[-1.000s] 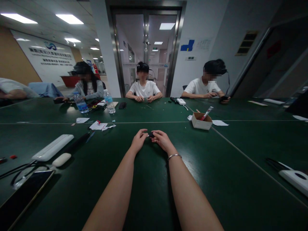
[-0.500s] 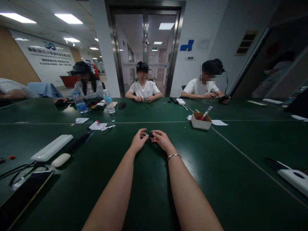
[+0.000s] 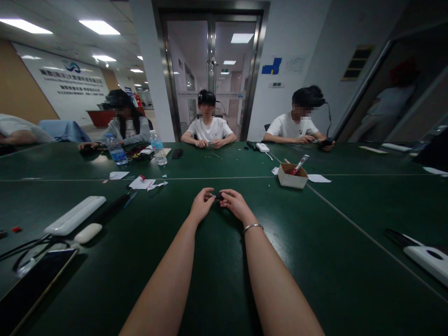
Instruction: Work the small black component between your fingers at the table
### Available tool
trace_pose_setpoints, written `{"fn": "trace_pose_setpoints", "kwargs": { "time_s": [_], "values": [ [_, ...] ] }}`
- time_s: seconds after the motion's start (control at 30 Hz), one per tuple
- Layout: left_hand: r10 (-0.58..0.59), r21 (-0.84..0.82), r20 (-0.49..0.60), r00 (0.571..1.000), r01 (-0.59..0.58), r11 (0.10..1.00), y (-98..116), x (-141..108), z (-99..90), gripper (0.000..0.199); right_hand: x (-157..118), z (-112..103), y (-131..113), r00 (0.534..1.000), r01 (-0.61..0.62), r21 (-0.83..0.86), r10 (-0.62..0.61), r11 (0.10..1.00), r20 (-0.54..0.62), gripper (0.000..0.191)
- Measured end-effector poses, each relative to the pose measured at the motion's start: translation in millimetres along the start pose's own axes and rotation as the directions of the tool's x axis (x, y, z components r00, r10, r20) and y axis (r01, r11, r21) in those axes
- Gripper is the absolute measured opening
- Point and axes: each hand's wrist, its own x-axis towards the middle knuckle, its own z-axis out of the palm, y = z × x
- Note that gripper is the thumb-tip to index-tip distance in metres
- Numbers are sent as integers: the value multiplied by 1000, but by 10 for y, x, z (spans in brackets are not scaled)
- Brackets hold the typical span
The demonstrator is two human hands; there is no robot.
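Both of my hands meet above the green table (image 3: 217,261), in the middle of the view. Between them is a small black object with a shiny metal end (image 3: 218,196); its exact kind is too small to tell. My right hand (image 3: 237,204), with a silver bangle at the wrist, pinches the black part. The fingers of my left hand (image 3: 202,204) are closed around the metal end on the other side. Fingers partly hide the object.
Ahead to the right is a small cardboard box (image 3: 293,181) holding a tool. Paper scraps (image 3: 143,184) and water bottles (image 3: 159,148) stand ahead left. A phone (image 3: 35,289), white device (image 3: 76,215) and cables lie at left. Several people sit across the table.
My hands stay almost in place, with the black object shifting only slightly between them. In the right background, a standing person has moved into clearer view.
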Motion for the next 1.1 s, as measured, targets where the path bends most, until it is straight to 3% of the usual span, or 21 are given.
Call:
{"fn": "trace_pose_setpoints", "kwargs": {
  "time_s": [0.63,0.93,1.1],
  "values": [
    [93,-66,-52,994,-96,993,41,-3,-23,34,14,21,11,1000,-13,-30,13,999,7,20],
    [8,-95,-34,999,-12,995,-2,17,-8,27,-5,-4,10,997,2,-23,-1,1000,81,26],
    [-72,-20,-41,997,71,997,-11,9,-3,30,-3,-9,18,997,11,-36,-8,999,83,24]
  ]
}}
